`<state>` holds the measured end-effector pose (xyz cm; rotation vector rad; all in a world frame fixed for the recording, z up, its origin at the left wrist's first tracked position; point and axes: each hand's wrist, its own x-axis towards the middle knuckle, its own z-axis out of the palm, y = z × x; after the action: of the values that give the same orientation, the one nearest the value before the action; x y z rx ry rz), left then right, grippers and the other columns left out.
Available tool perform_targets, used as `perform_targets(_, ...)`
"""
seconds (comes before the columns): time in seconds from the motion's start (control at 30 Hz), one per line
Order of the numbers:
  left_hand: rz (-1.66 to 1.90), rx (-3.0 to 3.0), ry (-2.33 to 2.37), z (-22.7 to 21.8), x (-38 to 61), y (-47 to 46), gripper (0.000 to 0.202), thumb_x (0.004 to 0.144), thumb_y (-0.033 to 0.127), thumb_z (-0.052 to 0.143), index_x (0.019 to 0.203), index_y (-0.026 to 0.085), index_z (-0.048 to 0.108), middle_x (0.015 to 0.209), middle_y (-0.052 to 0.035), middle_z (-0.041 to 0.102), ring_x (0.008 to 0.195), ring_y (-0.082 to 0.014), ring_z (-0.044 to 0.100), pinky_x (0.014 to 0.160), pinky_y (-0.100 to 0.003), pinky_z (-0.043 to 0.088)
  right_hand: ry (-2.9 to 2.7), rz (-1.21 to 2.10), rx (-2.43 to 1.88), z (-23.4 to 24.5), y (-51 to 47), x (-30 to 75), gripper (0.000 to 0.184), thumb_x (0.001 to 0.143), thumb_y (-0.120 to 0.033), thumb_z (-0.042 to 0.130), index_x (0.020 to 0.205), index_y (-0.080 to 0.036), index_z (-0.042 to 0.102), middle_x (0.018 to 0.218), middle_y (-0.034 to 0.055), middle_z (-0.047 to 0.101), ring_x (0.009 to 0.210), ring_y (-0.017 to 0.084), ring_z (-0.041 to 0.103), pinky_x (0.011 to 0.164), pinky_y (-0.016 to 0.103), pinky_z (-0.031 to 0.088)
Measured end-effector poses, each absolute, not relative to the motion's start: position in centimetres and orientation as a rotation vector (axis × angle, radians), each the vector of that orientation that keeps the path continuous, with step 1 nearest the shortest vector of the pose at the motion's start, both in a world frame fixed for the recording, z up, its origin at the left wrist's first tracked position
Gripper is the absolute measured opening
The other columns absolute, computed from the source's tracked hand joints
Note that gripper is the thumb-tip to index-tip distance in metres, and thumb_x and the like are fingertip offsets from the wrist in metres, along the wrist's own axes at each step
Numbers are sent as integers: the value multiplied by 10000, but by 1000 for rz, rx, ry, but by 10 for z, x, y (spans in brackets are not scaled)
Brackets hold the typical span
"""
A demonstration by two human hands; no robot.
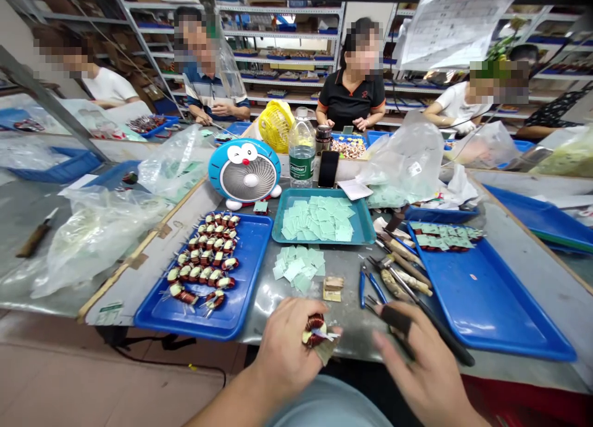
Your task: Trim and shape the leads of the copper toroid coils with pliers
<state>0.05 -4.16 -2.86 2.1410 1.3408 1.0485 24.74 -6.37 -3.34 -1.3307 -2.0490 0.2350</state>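
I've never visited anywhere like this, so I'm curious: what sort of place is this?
Probably a small electronics workshop making coils by hand. A blue tray holds rows of wound toroid coils, blue-handled pliers lie on the metal bench, and co-workers sit facing shelves of parts trays.

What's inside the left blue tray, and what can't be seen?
Rows of copper-wound toroid coils with wire leads lie in the blue tray. The tray floor under the coils is covered, so anything beneath them cannot be seen.

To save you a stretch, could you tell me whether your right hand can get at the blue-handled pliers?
Probably yes: your right hand is close to the blue-handled pliers, with nothing apparent between them.
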Motion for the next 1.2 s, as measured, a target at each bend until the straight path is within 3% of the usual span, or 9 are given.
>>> perform_targets(0.03, 1036, 2188, 1332, -29, 1, -41, 264, 856, 290, 702, 1052, 235, 534, 817, 9, 653, 714, -150, 606, 687, -263, 432, -2111, 298, -1170, -16, -63, 235, 353, 960, -209, 623, 1301, -157, 548, 1167, 139, 615, 1049, 254, 580, 849, 376, 487)
perform_targets(0.13, 1017, 2268, 1292, -30, 4, -41, 218, 833, 168, 598, 1037, 223, 545, 815, 4, 668, 698, -160, 587, 681, -275, 397, -2226, 337, -922, 18, -57, 202, 214, 946, -119, 603, 1159, -140, 599, 999, 95, 661, 841, 212, 557, 725, 349, 450)
perform_targets(0.2, 989, 2275, 1292, -28, 5, -43, 260, 773, 115, 553, 1010, 222, 552, 810, 4, 668, 691, -164, 576, 685, -282, 381, -2297, 305, -924, 22, -51, 190, 85, 952, -94, 564, 1000, -145, 613, 876, 70, 645, 748, 196, 504, 667, 341, 394)
perform_targets(0.3, 912, 2269, 1327, -25, 6, -46, 310, 690, 84, 541, 969, 222, 554, 791, 11, 662, 668, -164, 559, 674, -282, 358, -2396, 199, -974, 14, -47, 188, 139, 963, -96, 513, 858, -162, 574, 789, 53, 591, 705, 197, 445, 648, 347, 328)
perform_targets(0.6, 610, 2228, 1284, -22, 13, -51, 238, 716, 112, 623, 901, 234, 535, 758, 35, 642, 661, -172, 551, 665, -278, 349, -2439, 313, -1057, 10, -56, 214, 141, 955, -102, 467, 845, -173, 520, 811, 43, 573, 741, 189, 477, 696, 323, 356)
perform_targets(0.8, 430, 2180, 1380, -25, 4, -43, 176, 784, 164, 621, 929, 244, 562, 786, 22, 669, 728, -188, 603, 668, -267, 361, -2338, 644, -1173, 5, -63, 235, 133, 960, -125, 458, 867, -171, 542, 851, 59, 595, 766, 185, 524, 687, 306, 382)
perform_targets(0.87, 390, 2066, 1408, -24, 3, -39, 112, 850, 281, 610, 950, 252, 567, 813, 15, 678, 764, -190, 617, 677, -262, 376, -2149, 842, -1292, 4, -63, 240, 133, 982, -176, 471, 889, -172, 567, 875, 61, 606, 797, 190, 534, 715, 313, 401)
perform_targets(1.03, 385, 1630, 1454, -16, 10, -33, 336, 857, 542, 613, 1011, 251, 544, 790, 27, 654, 694, -154, 582, 654, -235, 407, -899, 1532, -1320, -12, -51, 244, 248, 893, -382, 740, 908, -162, 627, 871, 45, 670, 799, 174, 611, 776, 313, 483)
perform_targets(1.2, 526, 1350, 1481, -23, 12, -32, 463, 832, 571, 623, 1148, 247, 525, 930, -12, 671, 832, -186, 611, 784, -269, 442, -539, 1568, -1216, -32, -41, 241, 351, 770, -380, 866, 936, -178, 630, 858, 13, 681, 734, 135, 634, 700, 276, 520)
